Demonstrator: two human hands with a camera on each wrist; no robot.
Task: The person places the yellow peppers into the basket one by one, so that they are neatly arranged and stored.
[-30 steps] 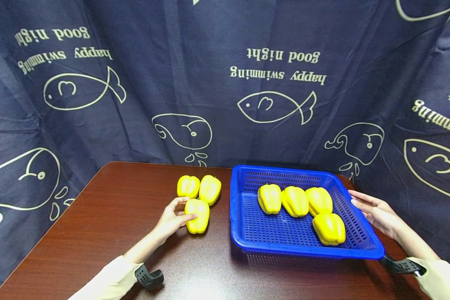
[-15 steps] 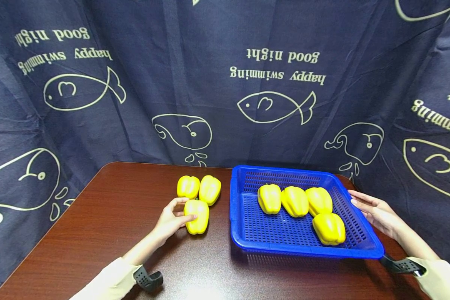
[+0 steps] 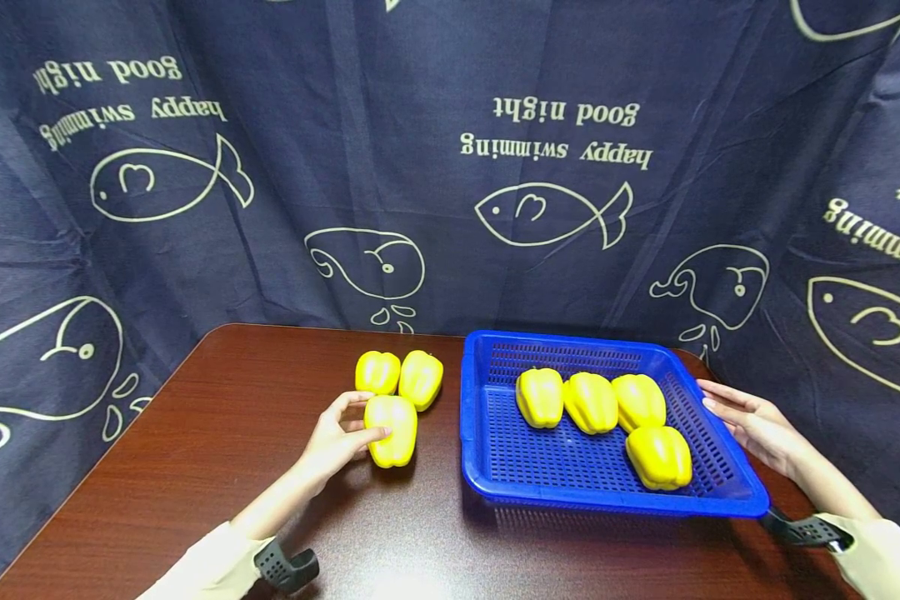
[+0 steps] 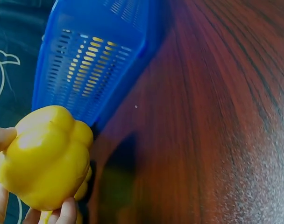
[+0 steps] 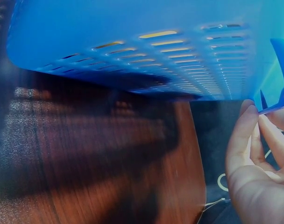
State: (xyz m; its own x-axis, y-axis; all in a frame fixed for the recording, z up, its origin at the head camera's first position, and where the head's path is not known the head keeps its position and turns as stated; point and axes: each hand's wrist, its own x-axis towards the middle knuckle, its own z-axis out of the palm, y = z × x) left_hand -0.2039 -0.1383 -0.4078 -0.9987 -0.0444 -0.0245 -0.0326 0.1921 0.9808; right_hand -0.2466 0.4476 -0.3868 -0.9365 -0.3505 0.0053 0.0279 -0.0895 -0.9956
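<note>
My left hand [image 3: 333, 442] grips a yellow bell pepper [image 3: 392, 432], thumb across its front. In the left wrist view, the fingertips press the sides of that pepper [image 4: 46, 158]. Just behind it, two more yellow peppers [image 3: 377, 372] [image 3: 421, 380] sit side by side on the table. A blue perforated basket [image 3: 592, 498] on the right holds several yellow peppers [image 3: 657, 457]. At its right side, my right hand [image 3: 763, 433] holds the rim; the right wrist view has the fingertips of this hand [image 5: 259, 163] at the basket's [image 5: 109, 28] edge.
The brown wooden table [image 3: 217, 417] ends at a dark blue curtain [image 3: 390, 125] with fish drawings and lettering. Black straps [image 3: 287, 567] [image 3: 798, 530] are at both wrists. Bare tabletop lies between the held pepper and the basket.
My left hand has shifted slightly left with its pepper, which looks a little raised. The right hand, the basket and the peppers in it have stayed in place.
</note>
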